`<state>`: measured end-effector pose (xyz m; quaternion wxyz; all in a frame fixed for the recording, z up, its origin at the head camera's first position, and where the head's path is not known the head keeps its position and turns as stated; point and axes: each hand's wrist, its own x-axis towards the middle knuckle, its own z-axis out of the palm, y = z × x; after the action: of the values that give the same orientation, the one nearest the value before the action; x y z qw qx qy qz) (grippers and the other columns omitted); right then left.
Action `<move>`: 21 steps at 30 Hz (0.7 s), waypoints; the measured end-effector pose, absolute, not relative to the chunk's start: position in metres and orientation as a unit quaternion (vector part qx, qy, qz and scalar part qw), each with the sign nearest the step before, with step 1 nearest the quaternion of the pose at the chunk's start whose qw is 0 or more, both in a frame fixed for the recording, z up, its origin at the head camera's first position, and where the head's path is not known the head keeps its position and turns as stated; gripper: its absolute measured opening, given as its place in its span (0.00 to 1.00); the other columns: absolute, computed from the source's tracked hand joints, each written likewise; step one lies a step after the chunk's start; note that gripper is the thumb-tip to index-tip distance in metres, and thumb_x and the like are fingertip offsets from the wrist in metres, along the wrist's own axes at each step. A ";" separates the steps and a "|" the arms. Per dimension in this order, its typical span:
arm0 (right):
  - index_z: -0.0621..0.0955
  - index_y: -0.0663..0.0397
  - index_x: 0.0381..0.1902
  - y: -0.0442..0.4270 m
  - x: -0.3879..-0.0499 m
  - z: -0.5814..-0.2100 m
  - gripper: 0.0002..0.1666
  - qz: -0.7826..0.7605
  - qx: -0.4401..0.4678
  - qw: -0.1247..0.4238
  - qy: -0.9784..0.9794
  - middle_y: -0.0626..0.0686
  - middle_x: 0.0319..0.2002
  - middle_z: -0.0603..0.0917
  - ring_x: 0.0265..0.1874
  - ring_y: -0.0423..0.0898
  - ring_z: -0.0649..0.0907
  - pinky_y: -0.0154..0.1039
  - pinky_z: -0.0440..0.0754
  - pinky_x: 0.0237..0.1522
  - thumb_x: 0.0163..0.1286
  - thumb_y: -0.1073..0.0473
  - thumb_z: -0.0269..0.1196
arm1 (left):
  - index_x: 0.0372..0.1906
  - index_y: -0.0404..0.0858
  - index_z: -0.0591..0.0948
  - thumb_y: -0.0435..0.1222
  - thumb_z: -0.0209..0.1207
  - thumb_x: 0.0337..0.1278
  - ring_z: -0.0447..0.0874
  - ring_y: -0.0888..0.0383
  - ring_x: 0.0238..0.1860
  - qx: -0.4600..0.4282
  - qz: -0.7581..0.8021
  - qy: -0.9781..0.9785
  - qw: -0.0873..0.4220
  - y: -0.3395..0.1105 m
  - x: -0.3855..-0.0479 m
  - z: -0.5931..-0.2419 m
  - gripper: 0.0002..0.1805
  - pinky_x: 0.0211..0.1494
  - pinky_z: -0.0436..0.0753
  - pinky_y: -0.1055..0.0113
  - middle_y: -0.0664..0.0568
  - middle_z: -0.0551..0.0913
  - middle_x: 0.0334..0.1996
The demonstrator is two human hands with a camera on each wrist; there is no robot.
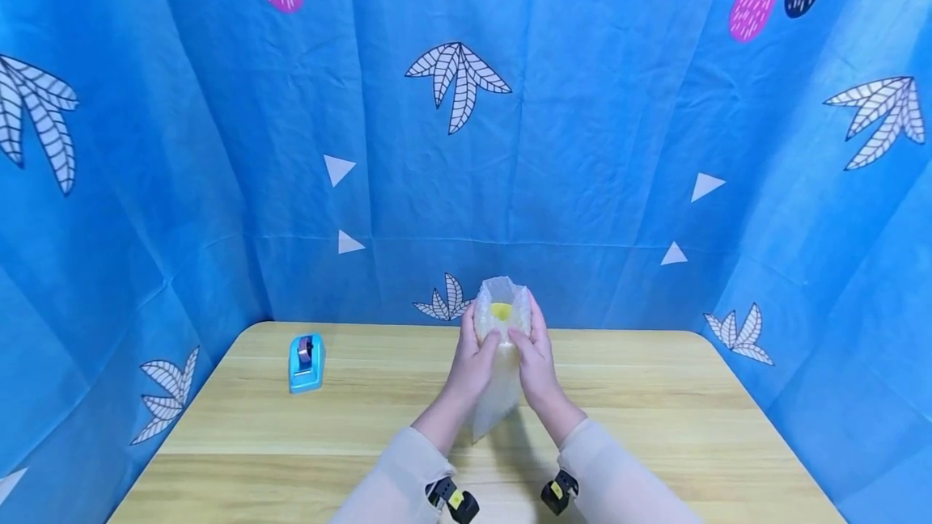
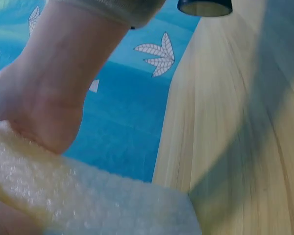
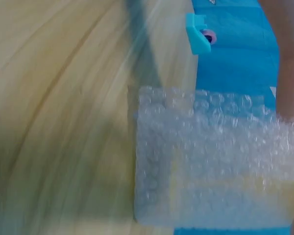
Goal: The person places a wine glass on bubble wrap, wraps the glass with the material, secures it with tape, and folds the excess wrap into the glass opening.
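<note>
Both hands hold a clear bubble wrap bag [image 1: 498, 395] upright above the table, its top end gaping. My left hand [image 1: 469, 358] grips its left side and my right hand [image 1: 537, 358] its right side, thumbs on the near face close to the rim. Down inside the opening shows something yellow [image 1: 501, 311]; its kind cannot be made out. In the right wrist view the bubble wrap bag [image 3: 201, 142] has a faint yellow tint through its layers. The left wrist view shows the bag [image 2: 122, 200] slanting, with part of a hand on it.
A blue tape dispenser [image 1: 306, 364] with a roll of tape stands on the wooden table [image 1: 379, 411], towards the back left. Blue patterned curtain [image 1: 597, 144] encloses the table at the back and on both sides.
</note>
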<state>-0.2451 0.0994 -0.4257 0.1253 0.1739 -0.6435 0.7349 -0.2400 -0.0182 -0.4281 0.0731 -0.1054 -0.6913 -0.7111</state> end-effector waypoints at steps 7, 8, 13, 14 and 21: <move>0.55 0.60 0.78 0.114 -0.245 -0.421 0.35 0.559 0.229 0.200 -0.772 0.64 0.75 0.61 0.71 0.62 0.65 0.59 0.65 0.70 0.78 0.62 0.52 | 0.80 0.47 0.45 0.42 0.47 0.78 0.63 0.42 0.71 -0.149 -0.693 -0.703 0.061 -0.024 -0.238 -0.425 0.35 0.71 0.67 0.45 0.42 0.55 0.76; 0.57 0.61 0.77 0.116 -0.247 -0.421 0.35 0.532 0.237 0.215 -0.784 0.64 0.74 0.62 0.71 0.62 0.65 0.60 0.64 0.70 0.78 0.62 0.53 | 0.80 0.47 0.45 0.43 0.47 0.78 0.62 0.42 0.71 -0.150 -0.689 -0.706 0.061 -0.024 -0.238 -0.425 0.36 0.72 0.66 0.45 0.43 0.54 0.77; 0.63 0.58 0.76 0.123 -0.261 -0.431 0.33 0.439 0.268 0.268 -0.815 0.60 0.73 0.67 0.71 0.60 0.67 0.62 0.65 0.69 0.77 0.58 0.53 | 0.80 0.49 0.43 0.46 0.48 0.77 0.60 0.44 0.73 -0.154 -0.687 -0.708 0.051 -0.025 -0.242 -0.430 0.37 0.73 0.64 0.48 0.45 0.51 0.78; 0.64 0.58 0.75 0.123 -0.262 -0.431 0.32 0.428 0.271 0.274 -0.817 0.60 0.72 0.68 0.70 0.60 0.67 0.63 0.66 0.68 0.77 0.57 0.53 | 0.80 0.49 0.43 0.47 0.47 0.77 0.60 0.44 0.73 -0.156 -0.690 -0.705 0.049 -0.025 -0.243 -0.431 0.37 0.73 0.64 0.49 0.45 0.51 0.78; 0.73 0.60 0.69 0.123 -0.268 -0.437 0.27 0.365 0.316 0.359 -0.799 0.61 0.64 0.78 0.61 0.63 0.77 0.61 0.73 0.63 0.80 0.52 0.49 | 0.80 0.45 0.44 0.45 0.46 0.79 0.58 0.42 0.74 -0.176 -0.707 -0.683 0.052 -0.025 -0.246 -0.436 0.36 0.75 0.61 0.49 0.40 0.53 0.77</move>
<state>-0.2684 0.1227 -0.4373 0.3592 0.3157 -0.7987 0.3654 -0.2456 -0.0246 -0.4358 0.0516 -0.1763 -0.6832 -0.7067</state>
